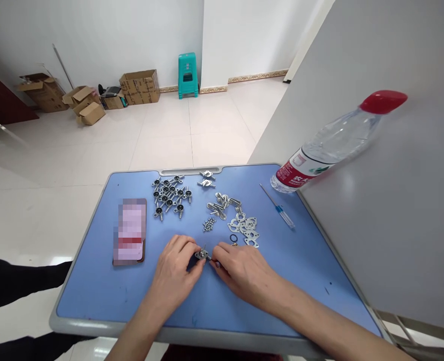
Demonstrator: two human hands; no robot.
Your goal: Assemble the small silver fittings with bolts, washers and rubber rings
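Observation:
A small metal fitting (pixel 202 254) with a flange and an upright pin is held low over the blue table, between both hands. My left hand (pixel 175 263) pinches its left side with thumb and forefinger. My right hand (pixel 244 265) is closed at the fitting's right side, its fingertips at the short stem there; whether they hold something more is hidden. Just beyond the right fingers lies a black rubber ring (pixel 234 238). Farther back are a pile of small screws (pixel 208 224), flat metal flange plates (pixel 250 233) and metal lever-like pieces (pixel 222 203).
Several metal fittings with black round faces (pixel 169 193) lie at back left, two more fittings (pixel 206 179) at the back edge. A phone (pixel 131 230) lies left; a screwdriver (pixel 280 210) and a large water bottle (pixel 312 155) are right, beside a grey panel (pixel 395 210).

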